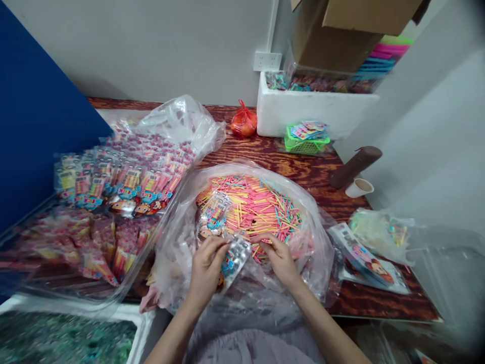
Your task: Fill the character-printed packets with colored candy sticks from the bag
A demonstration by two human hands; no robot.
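My left hand [206, 263] pinches the edge of a clear plastic pouch [237, 260] with a printed cartoon and blue lettering. Close to the pouch's upper right corner, my right hand [278, 258] is closed with its fingertips together, around a few thin pink sticks [266, 241] as far as I can see. Both hands are above a large clear bag [322, 247], its mouth rolled wide, full of loose pink, yellow and blue candy-like sticks [253, 202]. Some filled pouches [215, 212] lie on the sticks to the left.
At left, a clear tray [132, 288] holds many filled packets. A stack of flat printed pouches [366, 263] lies right. Further back are a green basket [306, 145], a white foam box [314, 108], a red bag [243, 122], a paper cup [359, 188] and a brown bottle [356, 166].
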